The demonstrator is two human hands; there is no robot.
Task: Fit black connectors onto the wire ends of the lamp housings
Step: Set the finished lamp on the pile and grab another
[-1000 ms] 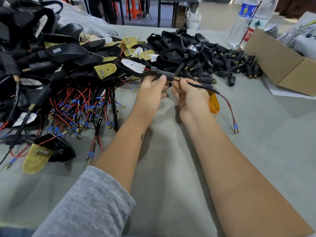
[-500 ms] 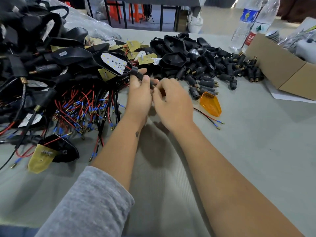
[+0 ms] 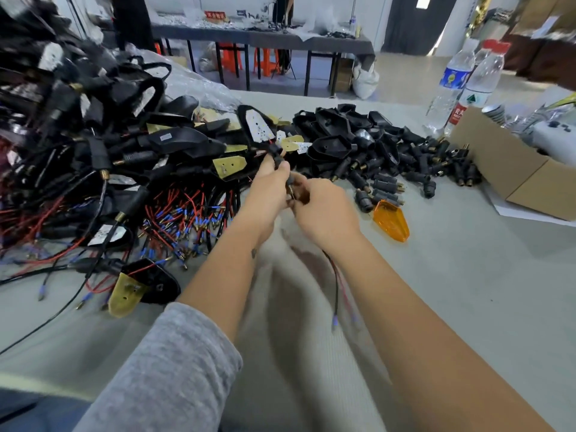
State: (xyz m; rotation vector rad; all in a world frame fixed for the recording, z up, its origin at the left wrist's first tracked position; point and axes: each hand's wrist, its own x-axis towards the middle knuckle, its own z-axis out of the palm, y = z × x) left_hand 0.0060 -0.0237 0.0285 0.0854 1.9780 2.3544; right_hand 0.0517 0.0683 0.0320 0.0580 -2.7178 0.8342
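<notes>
A black lamp housing (image 3: 256, 127) with a white LED board stands up above my left hand (image 3: 269, 190), which grips the black connector (image 3: 278, 157) on its stem. My right hand (image 3: 324, 210) is closed on the housing's wires just below the connector. The red and black wires (image 3: 336, 288) hang down under my right wrist, ending in blue-sleeved tips. Loose black connectors (image 3: 405, 169) lie in a heap beyond my hands. More housings with wires (image 3: 174, 141) are piled at the left.
An orange lens (image 3: 391, 221) lies right of my hands. A cardboard box (image 3: 511, 169) sits at the right, with two water bottles (image 3: 458, 85) behind it. A housing with a yellow board (image 3: 140, 285) lies at the near left. A dark table stands beyond.
The housing has swung from lying flat to standing upright above my left hand. Both hands drew closer together. The wire ends moved from the right of the lens to hanging beneath my right wrist.
</notes>
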